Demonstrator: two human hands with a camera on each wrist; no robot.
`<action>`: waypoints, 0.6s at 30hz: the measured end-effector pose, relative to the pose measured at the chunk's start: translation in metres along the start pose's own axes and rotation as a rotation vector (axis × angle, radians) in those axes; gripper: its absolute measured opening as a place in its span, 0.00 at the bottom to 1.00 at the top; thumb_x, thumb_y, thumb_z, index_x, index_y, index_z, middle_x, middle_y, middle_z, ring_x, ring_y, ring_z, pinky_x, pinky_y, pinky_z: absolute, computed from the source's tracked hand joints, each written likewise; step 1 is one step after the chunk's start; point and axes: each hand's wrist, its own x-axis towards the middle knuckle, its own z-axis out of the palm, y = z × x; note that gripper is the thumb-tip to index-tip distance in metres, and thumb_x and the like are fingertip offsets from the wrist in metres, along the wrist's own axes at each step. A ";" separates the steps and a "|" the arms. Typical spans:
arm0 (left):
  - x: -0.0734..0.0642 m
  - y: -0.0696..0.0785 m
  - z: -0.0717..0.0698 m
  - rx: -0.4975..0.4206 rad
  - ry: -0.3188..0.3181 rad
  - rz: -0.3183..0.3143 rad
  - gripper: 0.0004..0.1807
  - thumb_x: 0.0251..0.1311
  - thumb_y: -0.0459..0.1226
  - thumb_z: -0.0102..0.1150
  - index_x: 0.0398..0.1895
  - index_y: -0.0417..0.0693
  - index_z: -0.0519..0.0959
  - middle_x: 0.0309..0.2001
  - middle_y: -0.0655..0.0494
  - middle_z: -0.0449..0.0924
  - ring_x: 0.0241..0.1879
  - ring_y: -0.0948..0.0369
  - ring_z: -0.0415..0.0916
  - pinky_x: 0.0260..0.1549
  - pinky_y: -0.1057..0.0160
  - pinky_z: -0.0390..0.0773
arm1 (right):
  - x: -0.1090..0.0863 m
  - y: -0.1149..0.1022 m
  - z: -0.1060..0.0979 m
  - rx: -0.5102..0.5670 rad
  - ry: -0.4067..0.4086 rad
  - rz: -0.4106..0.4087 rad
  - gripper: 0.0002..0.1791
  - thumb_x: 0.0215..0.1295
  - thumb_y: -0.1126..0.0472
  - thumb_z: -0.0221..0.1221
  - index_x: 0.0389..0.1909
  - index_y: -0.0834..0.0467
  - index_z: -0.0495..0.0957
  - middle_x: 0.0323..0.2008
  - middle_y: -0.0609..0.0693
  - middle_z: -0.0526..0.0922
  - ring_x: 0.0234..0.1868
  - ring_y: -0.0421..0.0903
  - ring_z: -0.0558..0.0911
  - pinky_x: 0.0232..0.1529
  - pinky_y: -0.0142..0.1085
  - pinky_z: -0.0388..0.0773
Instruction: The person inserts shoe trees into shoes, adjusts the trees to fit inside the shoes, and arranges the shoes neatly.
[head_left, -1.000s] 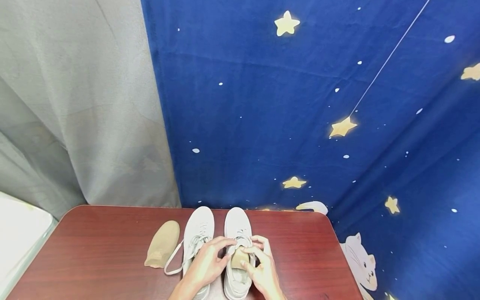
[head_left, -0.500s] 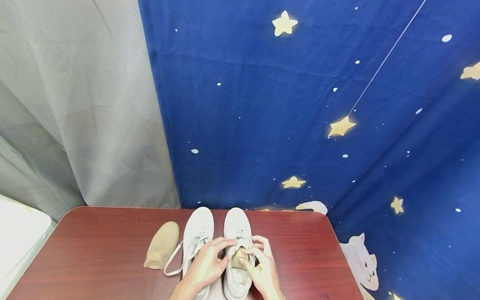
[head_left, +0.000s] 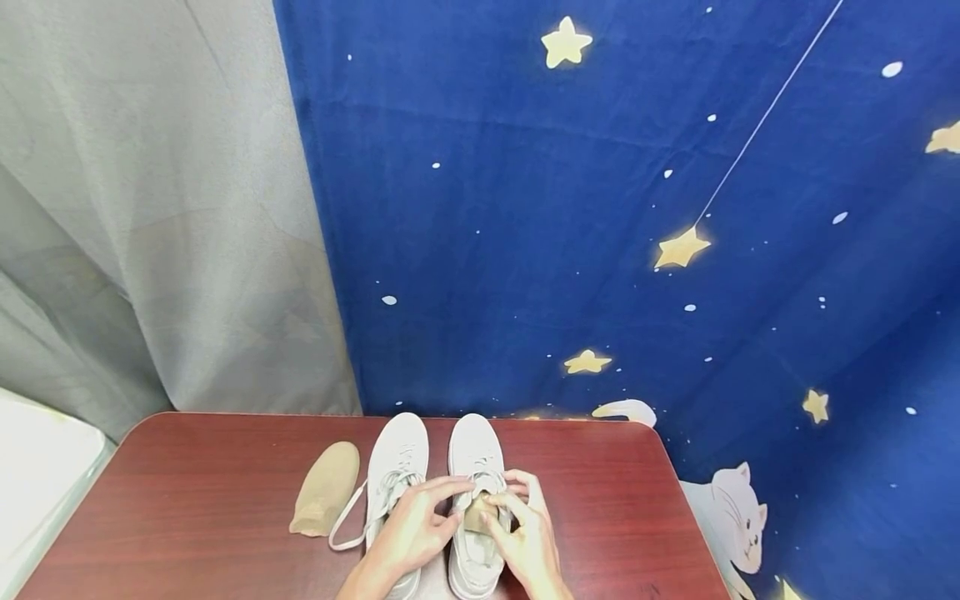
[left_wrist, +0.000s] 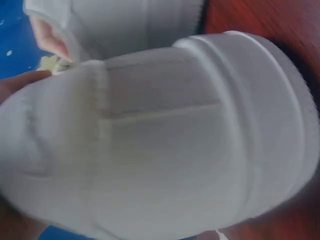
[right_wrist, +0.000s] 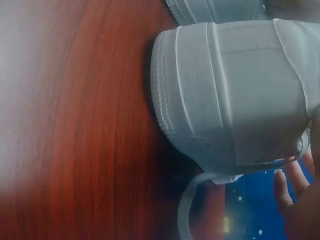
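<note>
Two white lace-up sneakers stand side by side, toes pointing away: the left sneaker (head_left: 396, 442) and the right sneaker (head_left: 472, 440). A tan shoe filler (head_left: 478, 518) is partly inside the right sneaker's opening, its front hidden under the tongue. My right hand (head_left: 531, 546) pinches this filler with thumb and finger. Across the left sneaker reaches my left hand (head_left: 414, 525), its finger and thumb gripping the right sneaker by the tongue and opening edge. In the left wrist view a sneaker heel (left_wrist: 165, 150) hides most of the hands.
Another tan filler (head_left: 327, 486), shaped like a shoe's front half, lies left of the sneakers. A loose lace (head_left: 347, 533) trails from the left sneaker onto the red-brown table (head_left: 217, 500). Grey and blue starry curtains (head_left: 480, 233) hang behind, and a white surface (head_left: 45, 475) stands at far left.
The filler in the right sneaker has slid slightly deeper toward the toe, so less of it shows. Both hands stay in nearly the same place.
</note>
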 end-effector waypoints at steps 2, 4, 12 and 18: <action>-0.002 0.003 -0.002 -0.095 -0.043 -0.047 0.22 0.51 0.29 0.57 0.53 0.50 0.76 0.56 0.53 0.71 0.47 0.57 0.75 0.35 0.68 0.78 | 0.000 -0.003 -0.002 0.002 -0.003 -0.015 0.18 0.39 0.64 0.71 0.36 0.51 0.82 0.49 0.60 0.72 0.41 0.51 0.75 0.42 0.33 0.70; -0.005 0.006 -0.004 -0.159 -0.073 -0.081 0.22 0.52 0.29 0.56 0.53 0.50 0.75 0.58 0.51 0.68 0.49 0.56 0.74 0.36 0.69 0.78 | -0.001 -0.004 -0.004 0.006 0.001 -0.029 0.18 0.40 0.63 0.71 0.37 0.52 0.82 0.50 0.61 0.72 0.43 0.53 0.74 0.42 0.37 0.70; -0.012 0.012 -0.007 -0.016 0.021 0.029 0.22 0.49 0.30 0.60 0.50 0.54 0.77 0.56 0.55 0.71 0.50 0.61 0.72 0.38 0.61 0.78 | 0.000 -0.004 -0.009 0.007 -0.002 -0.015 0.28 0.39 0.59 0.72 0.46 0.59 0.78 0.51 0.62 0.71 0.48 0.55 0.74 0.52 0.32 0.66; -0.018 0.011 -0.016 0.048 0.102 0.123 0.21 0.47 0.30 0.62 0.47 0.53 0.78 0.50 0.57 0.76 0.48 0.61 0.73 0.40 0.61 0.76 | 0.009 -0.009 -0.012 -0.008 -0.066 0.023 0.38 0.38 0.56 0.72 0.55 0.62 0.71 0.54 0.58 0.70 0.55 0.52 0.71 0.59 0.28 0.59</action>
